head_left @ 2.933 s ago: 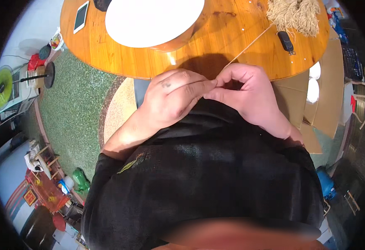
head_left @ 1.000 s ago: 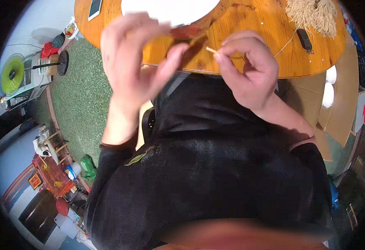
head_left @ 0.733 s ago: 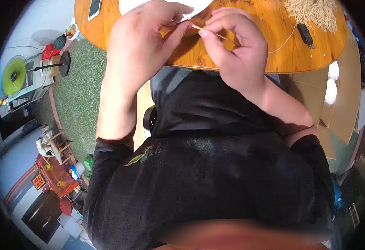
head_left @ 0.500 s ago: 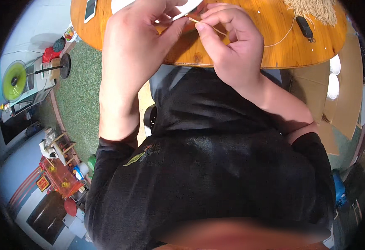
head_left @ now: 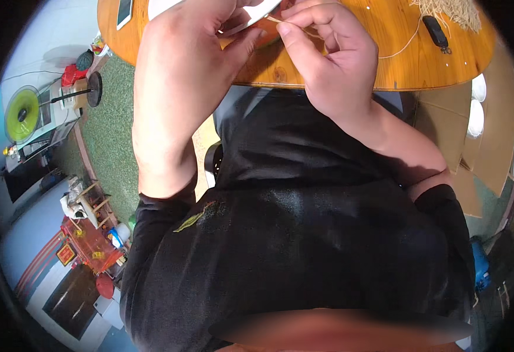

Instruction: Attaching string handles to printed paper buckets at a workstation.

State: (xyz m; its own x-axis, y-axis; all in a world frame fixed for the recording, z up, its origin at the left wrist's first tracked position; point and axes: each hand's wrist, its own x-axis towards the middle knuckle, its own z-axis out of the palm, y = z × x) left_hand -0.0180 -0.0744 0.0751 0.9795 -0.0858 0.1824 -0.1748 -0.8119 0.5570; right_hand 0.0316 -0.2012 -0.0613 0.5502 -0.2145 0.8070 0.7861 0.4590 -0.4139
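Note:
Over the near edge of the wooden table, my left hand (head_left: 177, 70) is closed on a thin white piece with a curved edge (head_left: 255, 17). Its full shape is cut off by the frame and covered by my fingers. To the right of it, my right hand (head_left: 345, 64) pinches a thin tan cord (head_left: 409, 44) between thumb and forefinger. A short length of the cord reaches from those fingertips to the white piece's edge; whether it passes through the piece I cannot tell. The rest trails rightward across the table.
On the round wooden table (head_left: 268, 76) lie a phone (head_left: 125, 12) at left, a black key fob (head_left: 435, 32) and a bundle of tan cords (head_left: 459, 14) at right. Small white bits dot the tabletop. Flattened cardboard (head_left: 491, 135) is at the right, and a green fan (head_left: 22, 114) stands left.
Both hands keep their grips and have drawn slightly apart. The cord's short end now meets the white piece's edge, where before it stuck up free between the hands. The view has shifted a little.

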